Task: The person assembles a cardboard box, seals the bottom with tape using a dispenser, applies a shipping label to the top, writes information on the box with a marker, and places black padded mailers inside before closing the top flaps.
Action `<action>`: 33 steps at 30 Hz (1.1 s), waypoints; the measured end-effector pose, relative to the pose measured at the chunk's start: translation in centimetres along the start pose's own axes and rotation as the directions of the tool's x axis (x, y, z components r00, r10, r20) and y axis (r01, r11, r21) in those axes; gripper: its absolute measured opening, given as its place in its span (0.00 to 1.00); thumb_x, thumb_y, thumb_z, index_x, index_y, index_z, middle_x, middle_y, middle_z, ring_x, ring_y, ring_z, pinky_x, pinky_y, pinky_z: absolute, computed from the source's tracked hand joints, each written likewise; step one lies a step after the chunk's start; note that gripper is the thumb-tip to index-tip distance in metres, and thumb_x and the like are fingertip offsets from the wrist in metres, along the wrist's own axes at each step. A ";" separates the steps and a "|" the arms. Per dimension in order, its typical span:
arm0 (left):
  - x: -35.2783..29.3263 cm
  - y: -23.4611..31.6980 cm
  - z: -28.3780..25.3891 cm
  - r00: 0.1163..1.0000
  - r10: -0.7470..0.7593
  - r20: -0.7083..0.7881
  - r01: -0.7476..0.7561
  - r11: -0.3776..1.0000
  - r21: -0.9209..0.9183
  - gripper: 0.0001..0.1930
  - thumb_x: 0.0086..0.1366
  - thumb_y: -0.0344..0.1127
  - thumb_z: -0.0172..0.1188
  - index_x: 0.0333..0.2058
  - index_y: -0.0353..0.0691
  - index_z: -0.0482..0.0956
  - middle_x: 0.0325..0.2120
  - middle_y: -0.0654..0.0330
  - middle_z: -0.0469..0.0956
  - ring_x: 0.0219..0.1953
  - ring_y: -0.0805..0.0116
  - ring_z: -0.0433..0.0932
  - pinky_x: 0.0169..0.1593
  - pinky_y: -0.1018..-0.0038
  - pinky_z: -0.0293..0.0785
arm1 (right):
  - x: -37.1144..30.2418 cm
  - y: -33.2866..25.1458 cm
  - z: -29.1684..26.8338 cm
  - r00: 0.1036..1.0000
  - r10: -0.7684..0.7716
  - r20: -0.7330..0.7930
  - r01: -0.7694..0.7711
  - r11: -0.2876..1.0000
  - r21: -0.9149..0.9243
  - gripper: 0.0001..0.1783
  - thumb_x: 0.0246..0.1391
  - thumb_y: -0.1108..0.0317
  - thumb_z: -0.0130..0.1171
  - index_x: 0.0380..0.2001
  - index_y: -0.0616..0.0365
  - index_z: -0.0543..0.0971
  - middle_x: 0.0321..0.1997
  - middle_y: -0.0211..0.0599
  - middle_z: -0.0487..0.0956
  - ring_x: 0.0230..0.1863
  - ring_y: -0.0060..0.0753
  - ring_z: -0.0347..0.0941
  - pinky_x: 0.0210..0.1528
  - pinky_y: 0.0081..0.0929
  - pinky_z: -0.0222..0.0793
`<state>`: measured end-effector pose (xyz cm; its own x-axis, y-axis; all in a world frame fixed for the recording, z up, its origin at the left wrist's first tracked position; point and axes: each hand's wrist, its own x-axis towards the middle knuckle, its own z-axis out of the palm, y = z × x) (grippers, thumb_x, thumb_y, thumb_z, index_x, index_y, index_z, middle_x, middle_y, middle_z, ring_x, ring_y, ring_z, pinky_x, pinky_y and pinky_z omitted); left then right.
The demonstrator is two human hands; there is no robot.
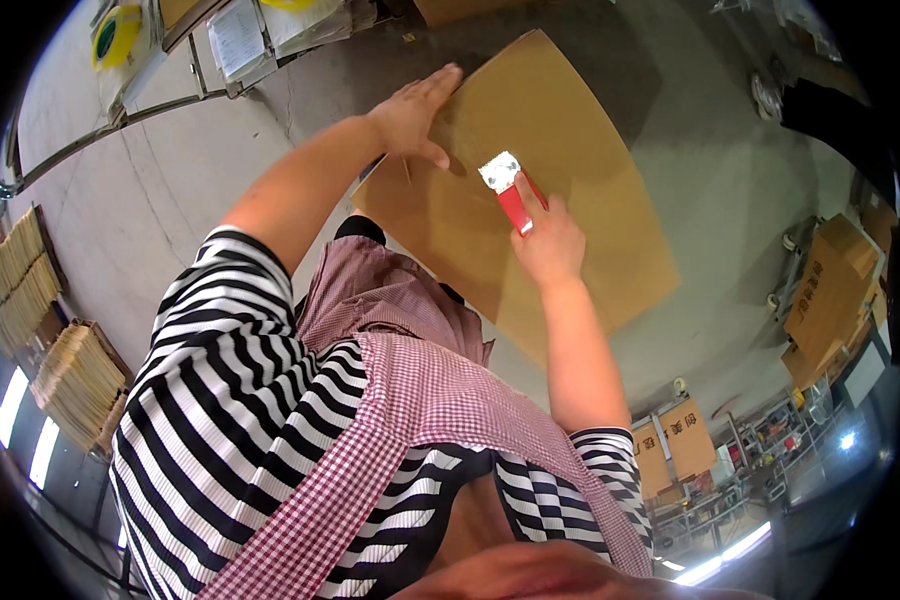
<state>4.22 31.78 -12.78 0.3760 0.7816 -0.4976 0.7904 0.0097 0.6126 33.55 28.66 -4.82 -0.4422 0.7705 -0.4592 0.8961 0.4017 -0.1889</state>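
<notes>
Checked apron over your ribbed striped shirt; past it, smooth brown cardboard sits diagonally in front of you, layered tan stacks far left. Your left hand is spread at its upper-left edge; your right hand grips a red-handled tool, bright squarish head over the cardboard, contact unclear.

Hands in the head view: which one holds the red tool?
The right hand: it grasps the red tool over the large brown cardboard. The left hand holds no tool, lying open at the cardboard's upper-left edge.
</notes>
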 end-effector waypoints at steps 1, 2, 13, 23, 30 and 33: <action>-0.6 1.8 0.4 0.982 0.165 -0.095 -0.157 0.984 0.082 0.69 0.39 0.58 0.76 0.70 0.35 0.39 0.71 0.46 0.42 0.73 0.52 0.43 0.73 0.58 0.41 | -0.1 -0.1 -0.4 1.000 0.005 0.026 -0.005 1.000 0.008 0.45 0.41 0.66 0.65 0.65 0.26 0.64 0.38 0.38 0.70 0.35 0.46 0.76 0.35 0.42 0.76; -1.0 2.9 0.7 0.929 0.327 -0.175 -0.297 0.939 0.175 0.69 0.37 0.55 0.77 0.70 0.36 0.39 0.71 0.47 0.41 0.73 0.53 0.41 0.74 0.57 0.39 | -0.3 -0.3 -1.1 0.999 0.005 0.054 -0.006 1.000 0.014 0.45 0.41 0.66 0.65 0.65 0.26 0.64 0.38 0.38 0.70 0.35 0.46 0.76 0.35 0.42 0.76; -0.9 2.5 4.2 0.965 0.262 -0.035 -0.223 0.879 0.421 0.64 0.43 0.66 0.67 0.71 0.43 0.40 0.72 0.54 0.38 0.74 0.58 0.32 0.74 0.56 0.28 | -15.3 13.1 0.4 0.986 0.112 0.122 -0.119 0.991 0.053 0.46 0.38 0.69 0.67 0.64 0.25 0.67 0.39 0.37 0.71 0.39 0.44 0.75 0.38 0.40 0.76; -0.1 2.9 8.7 0.868 0.432 -0.245 -0.284 0.836 0.469 0.55 0.56 0.67 0.57 0.71 0.43 0.39 0.73 0.57 0.37 0.74 0.60 0.32 0.74 0.58 0.27 | -15.8 14.8 1.7 0.936 0.250 0.247 -0.226 0.967 -0.120 0.46 0.42 0.68 0.66 0.66 0.29 0.63 0.40 0.36 0.71 0.36 0.41 0.76 0.36 0.37 0.76; 2.5 21.6 19.4 0.917 0.303 0.261 -0.396 0.779 0.486 0.47 0.63 0.63 0.50 0.71 0.42 0.42 0.73 0.59 0.38 0.74 0.62 0.32 0.74 0.57 0.26 | -16.0 15.2 2.7 0.938 0.241 0.251 -0.216 0.969 -0.124 0.42 0.46 0.69 0.63 0.66 0.30 0.64 0.42 0.37 0.71 0.39 0.42 0.76 0.39 0.39 0.76; 3.2 21.9 21.0 0.903 0.386 0.190 -0.430 0.802 0.415 0.48 0.62 0.64 0.50 0.71 0.42 0.42 0.73 0.60 0.37 0.74 0.61 0.31 0.74 0.55 0.26 | -18.4 17.7 1.7 0.958 0.205 0.203 -0.211 0.977 0.007 0.42 0.45 0.69 0.64 0.65 0.28 0.65 0.41 0.36 0.71 0.40 0.42 0.76 0.40 0.39 0.75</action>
<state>32.93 21.38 -13.83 0.7364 0.5909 -0.3293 0.6726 -0.5871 0.4505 57.59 20.70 -1.18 -0.2316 0.7198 -0.6544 0.9695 0.2264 -0.0940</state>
